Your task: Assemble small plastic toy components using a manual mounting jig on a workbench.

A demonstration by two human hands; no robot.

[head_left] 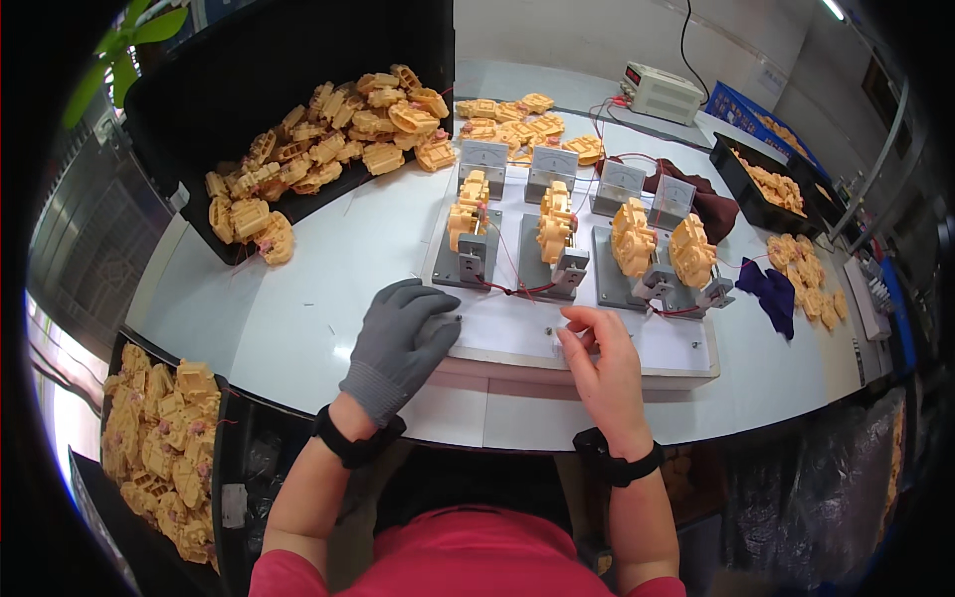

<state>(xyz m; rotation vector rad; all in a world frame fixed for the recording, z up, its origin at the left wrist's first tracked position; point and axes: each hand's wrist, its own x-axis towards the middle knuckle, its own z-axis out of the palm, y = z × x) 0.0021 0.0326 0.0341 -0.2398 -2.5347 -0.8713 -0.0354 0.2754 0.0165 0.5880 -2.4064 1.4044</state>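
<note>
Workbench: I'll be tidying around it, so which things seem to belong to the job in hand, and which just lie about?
Likely the job's:
white platform by the gloved left hand and bare right hand
four grey fixtures with mounted yellow parts
four dial meters

Seemingly just lying about:
purple cloth
brown cloth

Shirt (477, 547) was pinkish red | left hand (398, 338) wore grey glove (390, 348) with ribbed cuff (373, 396) | right hand (603, 373) was bare | two black wristbands (348, 445) sat between shirt and hands
</note>
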